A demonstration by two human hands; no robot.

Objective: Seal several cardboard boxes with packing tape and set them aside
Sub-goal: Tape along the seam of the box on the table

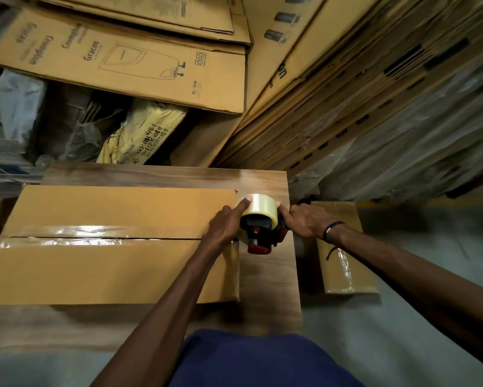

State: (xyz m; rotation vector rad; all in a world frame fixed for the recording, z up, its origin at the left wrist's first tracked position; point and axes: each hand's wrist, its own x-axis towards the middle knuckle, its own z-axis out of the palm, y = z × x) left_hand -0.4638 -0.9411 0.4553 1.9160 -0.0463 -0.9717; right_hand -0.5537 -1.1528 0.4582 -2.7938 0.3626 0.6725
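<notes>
A flat cardboard box (112,263) lies on the wooden table (268,280), with clear tape along part of its centre seam (75,233). At the box's right end stands a red and black tape dispenser (262,230) carrying a clear tape roll (258,205). My left hand (226,223) rests against the dispenser's left side, its index finger stretched onto the roll. My right hand (304,219) holds the dispenser from the right, a finger touching the roll. A dark band circles my right wrist.
A smaller taped box (346,263) sits on the floor right of the table. Flattened printed cartons (123,60) and wrapped cardboard stacks (374,107) lean behind the table. A yellowish wrapped bundle (142,132) lies just past the table's far edge. Grey floor lies to the right.
</notes>
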